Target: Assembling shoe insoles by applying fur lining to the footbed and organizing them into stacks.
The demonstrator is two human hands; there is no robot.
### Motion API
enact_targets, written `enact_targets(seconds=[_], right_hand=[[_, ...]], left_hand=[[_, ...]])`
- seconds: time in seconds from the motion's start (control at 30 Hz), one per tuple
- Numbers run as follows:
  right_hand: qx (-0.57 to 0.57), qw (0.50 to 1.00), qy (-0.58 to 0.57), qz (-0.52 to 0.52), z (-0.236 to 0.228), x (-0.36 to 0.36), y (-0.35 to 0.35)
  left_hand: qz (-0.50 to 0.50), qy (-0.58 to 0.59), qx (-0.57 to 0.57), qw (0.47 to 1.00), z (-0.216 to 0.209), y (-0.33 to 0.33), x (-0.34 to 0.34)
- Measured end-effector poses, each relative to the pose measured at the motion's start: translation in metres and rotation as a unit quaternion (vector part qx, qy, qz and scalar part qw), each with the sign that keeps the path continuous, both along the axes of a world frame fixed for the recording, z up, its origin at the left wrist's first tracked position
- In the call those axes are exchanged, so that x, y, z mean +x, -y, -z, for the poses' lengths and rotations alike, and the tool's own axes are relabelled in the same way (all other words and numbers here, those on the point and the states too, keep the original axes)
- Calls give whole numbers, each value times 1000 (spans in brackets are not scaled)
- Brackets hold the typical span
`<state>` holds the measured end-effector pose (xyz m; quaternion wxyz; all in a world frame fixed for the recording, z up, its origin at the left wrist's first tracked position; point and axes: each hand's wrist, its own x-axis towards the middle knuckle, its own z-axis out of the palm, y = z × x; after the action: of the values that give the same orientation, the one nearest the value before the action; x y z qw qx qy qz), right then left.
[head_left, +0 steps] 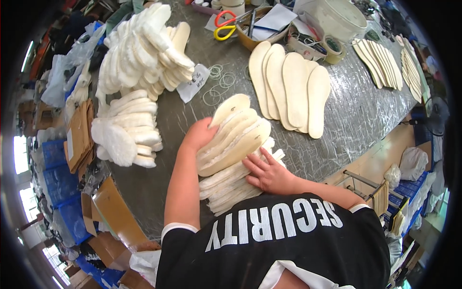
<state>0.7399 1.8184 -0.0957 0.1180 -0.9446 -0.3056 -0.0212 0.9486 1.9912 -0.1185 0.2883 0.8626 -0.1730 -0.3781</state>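
Observation:
My left hand (198, 134) is closed on the left edge of a fanned bundle of cream insoles (236, 135), thumb on top and the other fingers mostly hidden. Fluffy white edges show between the layers of this bundle. Just below it, close to my body, lies a stack of fleecy insoles (226, 189). My right hand (270, 174) rests there with its fingers spread, fingertips near the lower right edge of the bundle. Whether those fingertips touch the bundle or only the stack, I cannot tell.
White fleecy insoles (137, 53) are heaped at the far left, with a smaller pile (127, 127) nearer. Flat cream insoles (293, 86) lie fanned at right. Rubber bands (219, 89), a paper slip (193, 83) and scissors (225, 25) lie further back on the grey table (351, 115).

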Motion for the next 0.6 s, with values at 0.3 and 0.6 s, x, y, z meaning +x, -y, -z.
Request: enact_targets(seconds=[0.3,0.6], right_hand=[[90,990,-99,-36,-19,15,21],[285,910,-217,210,47,71,37]], left_hand=[[152,224,51,961,-20,-20,-56],[129,269,-4,955,19,-30,-88]])
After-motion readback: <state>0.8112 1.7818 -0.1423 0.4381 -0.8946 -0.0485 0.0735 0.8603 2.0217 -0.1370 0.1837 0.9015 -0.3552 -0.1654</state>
